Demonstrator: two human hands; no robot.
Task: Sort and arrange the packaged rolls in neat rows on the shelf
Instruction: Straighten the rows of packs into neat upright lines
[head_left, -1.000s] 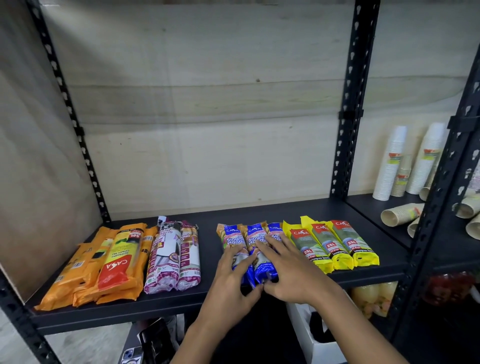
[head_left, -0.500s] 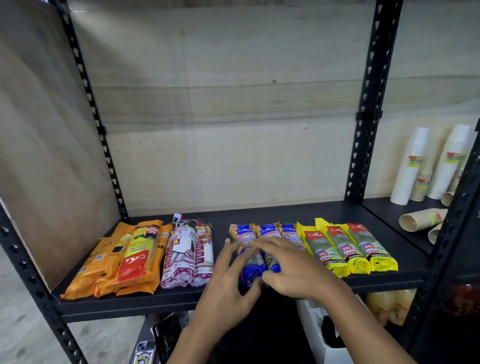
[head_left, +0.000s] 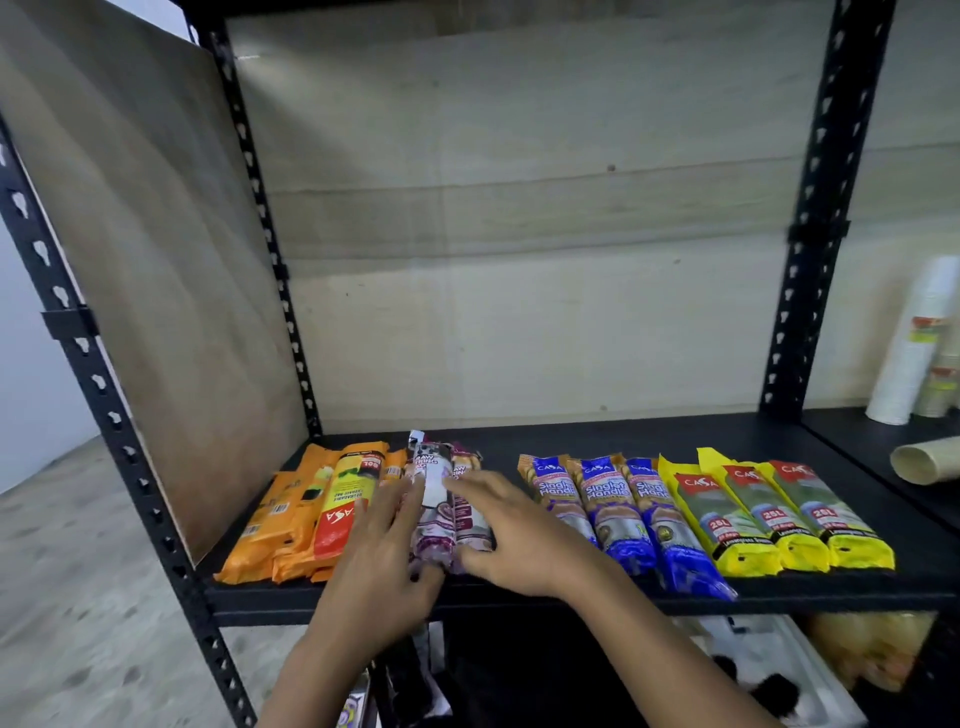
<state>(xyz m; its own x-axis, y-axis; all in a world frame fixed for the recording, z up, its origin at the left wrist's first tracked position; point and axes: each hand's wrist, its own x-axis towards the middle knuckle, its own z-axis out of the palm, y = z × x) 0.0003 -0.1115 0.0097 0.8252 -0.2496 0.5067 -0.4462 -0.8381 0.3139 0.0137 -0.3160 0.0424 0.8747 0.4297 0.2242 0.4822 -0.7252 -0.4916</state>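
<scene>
Packaged rolls lie in groups along the front of the black shelf (head_left: 597, 441). From left: flat orange packs (head_left: 283, 525) with a yellow-and-red roll (head_left: 345, 499) on top, purple-and-white rolls (head_left: 434, 525), three blue rolls (head_left: 618, 514), three yellow rolls (head_left: 769, 519). My left hand (head_left: 384, 561) lies flat against the left side of the purple-and-white rolls, fingers spread. My right hand (head_left: 509, 540) rests on their right side, thumb at the front end. Both hands press on this group from either side; neither lifts a roll.
Black perforated uprights (head_left: 826, 208) frame the bay, with a plywood side panel (head_left: 156, 260) at left and plywood behind. Stacked paper cups (head_left: 914, 343) and a fallen cup stack (head_left: 924, 460) sit on the neighbouring shelf at right. A white bin (head_left: 769, 670) stands below.
Both hands left the blue rolls and moved left onto the purple-and-white rolls. The blue rolls now lie uncovered in a row. The camera view shifted left.
</scene>
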